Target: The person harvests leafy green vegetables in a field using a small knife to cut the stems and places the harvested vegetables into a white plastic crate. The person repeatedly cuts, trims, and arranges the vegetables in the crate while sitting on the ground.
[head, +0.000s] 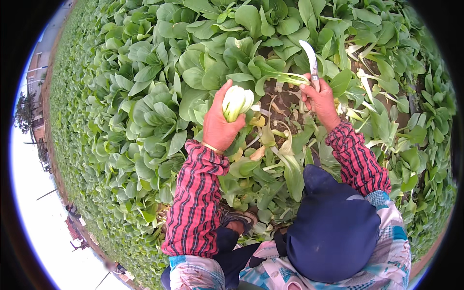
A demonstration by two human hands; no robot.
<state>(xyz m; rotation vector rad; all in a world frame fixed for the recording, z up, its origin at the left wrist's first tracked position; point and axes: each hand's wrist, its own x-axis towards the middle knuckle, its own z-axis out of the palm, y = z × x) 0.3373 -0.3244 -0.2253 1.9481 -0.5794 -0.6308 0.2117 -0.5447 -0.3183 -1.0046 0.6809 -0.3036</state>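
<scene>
In my left hand (223, 125) is a head of bok choy (237, 102), its pale stem base turned up and the fingers wrapped around it. My right hand (320, 99) grips a knife with a curved blade (309, 54), which points up and away from me. The same hand also pinches loose bok choy stalks (291, 77) between thumb and fingers, their leaves reaching left. Between the hands is a patch of bare soil (281, 99) strewn with cut and yellowed leaves (258, 153).
Uncut bok choy plants (156, 112) grow densely to the left and ahead. Cut plants with white stem bases (362, 76) lie at the right. My knee in dark blue cloth (333, 224) and a shoe (239, 217) are close below. Distant people stand by the field's left edge.
</scene>
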